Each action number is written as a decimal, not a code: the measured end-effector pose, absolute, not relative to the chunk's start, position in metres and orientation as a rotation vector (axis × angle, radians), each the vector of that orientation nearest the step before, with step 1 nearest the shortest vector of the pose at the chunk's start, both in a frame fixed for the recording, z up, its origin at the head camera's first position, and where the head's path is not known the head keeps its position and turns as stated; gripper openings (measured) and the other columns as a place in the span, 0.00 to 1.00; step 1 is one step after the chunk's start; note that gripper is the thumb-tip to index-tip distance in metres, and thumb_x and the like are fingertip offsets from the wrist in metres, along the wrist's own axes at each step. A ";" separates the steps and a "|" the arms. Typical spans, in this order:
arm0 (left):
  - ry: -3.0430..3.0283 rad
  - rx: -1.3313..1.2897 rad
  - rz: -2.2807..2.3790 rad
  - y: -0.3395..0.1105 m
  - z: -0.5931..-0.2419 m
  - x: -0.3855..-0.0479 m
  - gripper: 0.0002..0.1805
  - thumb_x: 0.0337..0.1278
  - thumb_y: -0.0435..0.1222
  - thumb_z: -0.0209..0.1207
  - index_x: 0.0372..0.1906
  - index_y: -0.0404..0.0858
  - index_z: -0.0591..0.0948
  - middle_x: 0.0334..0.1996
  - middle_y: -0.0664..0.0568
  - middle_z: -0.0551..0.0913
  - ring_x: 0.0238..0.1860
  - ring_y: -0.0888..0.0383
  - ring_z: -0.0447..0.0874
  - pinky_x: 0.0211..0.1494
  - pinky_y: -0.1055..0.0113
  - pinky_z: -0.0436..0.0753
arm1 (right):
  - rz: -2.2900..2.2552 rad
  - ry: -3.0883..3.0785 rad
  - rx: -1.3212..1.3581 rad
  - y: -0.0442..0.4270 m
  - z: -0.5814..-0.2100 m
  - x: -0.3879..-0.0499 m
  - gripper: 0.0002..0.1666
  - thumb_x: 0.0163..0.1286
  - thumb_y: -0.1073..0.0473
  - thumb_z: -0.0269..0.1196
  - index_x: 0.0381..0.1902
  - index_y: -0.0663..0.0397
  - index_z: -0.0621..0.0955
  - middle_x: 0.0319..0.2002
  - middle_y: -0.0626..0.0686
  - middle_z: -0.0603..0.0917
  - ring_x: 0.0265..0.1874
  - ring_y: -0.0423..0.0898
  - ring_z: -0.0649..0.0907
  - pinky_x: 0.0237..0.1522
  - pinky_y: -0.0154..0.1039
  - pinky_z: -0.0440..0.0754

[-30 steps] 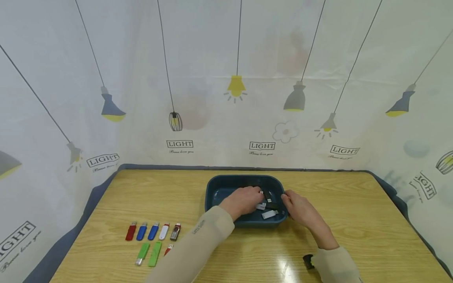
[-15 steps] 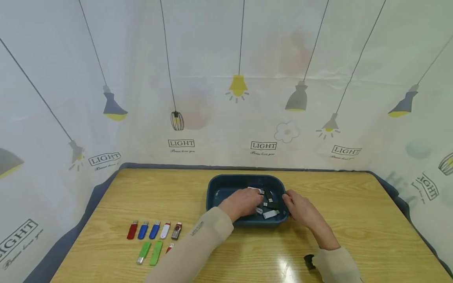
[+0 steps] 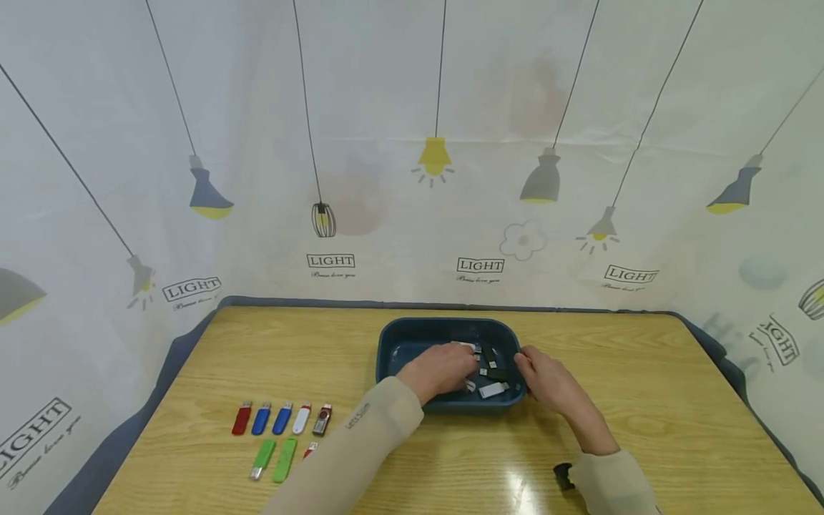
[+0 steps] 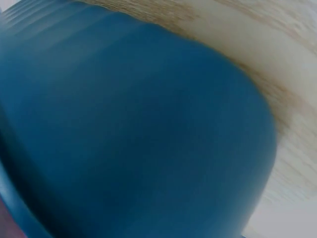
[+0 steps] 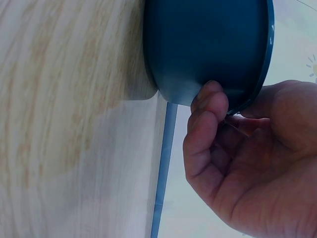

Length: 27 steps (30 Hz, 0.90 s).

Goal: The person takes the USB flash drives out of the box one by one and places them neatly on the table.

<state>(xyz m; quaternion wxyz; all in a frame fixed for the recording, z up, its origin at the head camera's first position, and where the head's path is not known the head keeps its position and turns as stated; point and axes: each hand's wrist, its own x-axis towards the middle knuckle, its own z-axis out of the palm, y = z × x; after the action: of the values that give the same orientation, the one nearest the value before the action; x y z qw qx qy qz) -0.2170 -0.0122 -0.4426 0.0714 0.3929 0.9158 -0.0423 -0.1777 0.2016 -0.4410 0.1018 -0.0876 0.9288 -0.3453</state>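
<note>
A dark blue bin (image 3: 450,410) stands on the table, with several white and black USB sticks inside, among them a white one (image 3: 493,390) and a black one (image 3: 496,374). My left hand (image 3: 440,370) reaches down into the bin among the sticks; its fingertips are hidden, so what they touch does not show. The left wrist view is filled by the bin's outer wall (image 4: 148,124). At the bin's right end my right hand (image 3: 549,380) grips the rim, thumb on one side and curled fingers outside, as the right wrist view shows the hand (image 5: 247,153).
Left of the bin lie USB sticks in two rows: red (image 3: 241,419), blue (image 3: 261,419), another blue, white (image 3: 301,419) and brown-silver (image 3: 322,420), with green ones (image 3: 285,460) and a red-white one (image 3: 310,450) in front, beside my left sleeve. A printed curtain (image 3: 399,272) surrounds the table.
My left hand has shifted slightly within the bin, and a few sticks near its fingers lie differently. My right hand keeps its grip on the rim. The head view has shifted slightly.
</note>
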 end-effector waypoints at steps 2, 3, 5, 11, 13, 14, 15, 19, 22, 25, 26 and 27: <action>2.745 1.174 -0.111 -0.013 -0.443 -0.217 0.07 0.66 0.43 0.69 0.44 0.48 0.89 0.43 0.58 0.87 0.42 0.63 0.82 0.53 0.68 0.83 | -1.021 2.742 -0.255 0.202 -0.441 -0.178 0.15 0.86 0.58 0.46 0.48 0.64 0.74 0.24 0.53 0.74 0.21 0.46 0.76 0.26 0.42 0.73; 2.739 1.174 -0.107 -0.014 -0.443 -0.218 0.07 0.66 0.43 0.69 0.44 0.48 0.89 0.42 0.59 0.87 0.41 0.64 0.82 0.53 0.69 0.83 | -1.022 2.742 -0.254 0.202 -0.441 -0.178 0.15 0.86 0.58 0.46 0.48 0.64 0.74 0.24 0.53 0.74 0.21 0.46 0.76 0.27 0.42 0.73; 2.729 1.179 -0.104 -0.015 -0.443 -0.218 0.06 0.66 0.43 0.70 0.44 0.48 0.89 0.42 0.60 0.87 0.40 0.65 0.82 0.52 0.70 0.82 | -1.019 2.743 -0.254 0.202 -0.441 -0.178 0.15 0.86 0.57 0.46 0.49 0.65 0.74 0.25 0.53 0.74 0.22 0.46 0.76 0.27 0.42 0.73; 2.706 1.184 -0.068 -0.015 -0.440 -0.217 0.03 0.65 0.40 0.70 0.41 0.49 0.89 0.41 0.60 0.87 0.42 0.64 0.82 0.54 0.70 0.81 | -1.032 2.743 -0.260 0.202 -0.441 -0.178 0.15 0.86 0.58 0.46 0.48 0.64 0.74 0.24 0.52 0.74 0.21 0.46 0.76 0.27 0.42 0.74; 2.699 1.169 -0.056 -0.014 -0.440 -0.217 0.01 0.66 0.39 0.69 0.39 0.49 0.88 0.41 0.60 0.87 0.42 0.64 0.82 0.55 0.69 0.81 | -1.039 2.742 -0.261 0.202 -0.441 -0.178 0.15 0.86 0.58 0.46 0.47 0.64 0.74 0.24 0.52 0.74 0.21 0.46 0.76 0.26 0.42 0.73; 2.697 1.164 -0.052 -0.014 -0.440 -0.217 0.01 0.66 0.38 0.69 0.39 0.49 0.88 0.40 0.60 0.87 0.42 0.64 0.82 0.55 0.69 0.81 | -1.040 2.741 -0.261 0.201 -0.441 -0.178 0.15 0.86 0.58 0.46 0.48 0.64 0.74 0.24 0.52 0.74 0.21 0.46 0.76 0.26 0.42 0.73; 2.694 1.157 -0.044 -0.014 -0.440 -0.217 0.01 0.66 0.38 0.69 0.38 0.49 0.88 0.40 0.60 0.87 0.42 0.64 0.82 0.54 0.69 0.81 | -1.041 2.741 -0.261 0.201 -0.441 -0.178 0.15 0.86 0.58 0.46 0.48 0.65 0.74 0.24 0.52 0.74 0.21 0.46 0.76 0.26 0.42 0.73; 2.684 1.140 -0.016 -0.016 -0.439 -0.216 0.02 0.67 0.38 0.68 0.37 0.48 0.88 0.39 0.60 0.87 0.39 0.63 0.82 0.52 0.68 0.82 | -1.040 2.742 -0.261 0.201 -0.441 -0.178 0.15 0.86 0.58 0.46 0.49 0.65 0.74 0.24 0.52 0.74 0.21 0.46 0.75 0.26 0.42 0.73; 2.684 1.120 0.017 -0.020 -0.437 -0.215 0.00 0.67 0.38 0.69 0.38 0.48 0.88 0.38 0.59 0.87 0.36 0.64 0.80 0.50 0.68 0.82 | -1.037 2.741 -0.258 0.201 -0.441 -0.178 0.15 0.86 0.58 0.46 0.49 0.65 0.74 0.24 0.52 0.74 0.21 0.46 0.76 0.26 0.42 0.73; 2.704 1.098 0.046 -0.024 -0.432 -0.214 0.02 0.67 0.39 0.68 0.41 0.47 0.87 0.38 0.58 0.85 0.35 0.63 0.78 0.48 0.68 0.82 | -1.028 2.740 -0.247 0.201 -0.441 -0.178 0.15 0.86 0.58 0.46 0.49 0.65 0.74 0.24 0.53 0.75 0.21 0.46 0.76 0.27 0.42 0.73; 2.714 1.094 0.054 -0.026 -0.430 -0.213 0.04 0.68 0.40 0.68 0.42 0.46 0.87 0.38 0.57 0.85 0.35 0.63 0.77 0.47 0.68 0.82 | -1.024 2.739 -0.243 0.201 -0.442 -0.179 0.15 0.86 0.58 0.46 0.49 0.65 0.74 0.24 0.53 0.75 0.22 0.47 0.76 0.27 0.42 0.73; 2.726 1.089 0.063 -0.027 -0.428 -0.212 0.05 0.68 0.40 0.68 0.44 0.46 0.87 0.39 0.57 0.84 0.36 0.62 0.77 0.47 0.69 0.81 | -1.018 2.740 -0.238 0.201 -0.442 -0.179 0.15 0.86 0.58 0.46 0.49 0.65 0.74 0.24 0.53 0.75 0.22 0.46 0.76 0.27 0.42 0.73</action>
<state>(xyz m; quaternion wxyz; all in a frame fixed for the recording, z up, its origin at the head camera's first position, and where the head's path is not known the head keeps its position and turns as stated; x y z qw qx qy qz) -0.2124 -0.0270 -0.4276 0.1024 0.3688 0.9236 0.0213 -0.1787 0.2011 -0.4418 0.1041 -0.0805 0.9292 -0.3453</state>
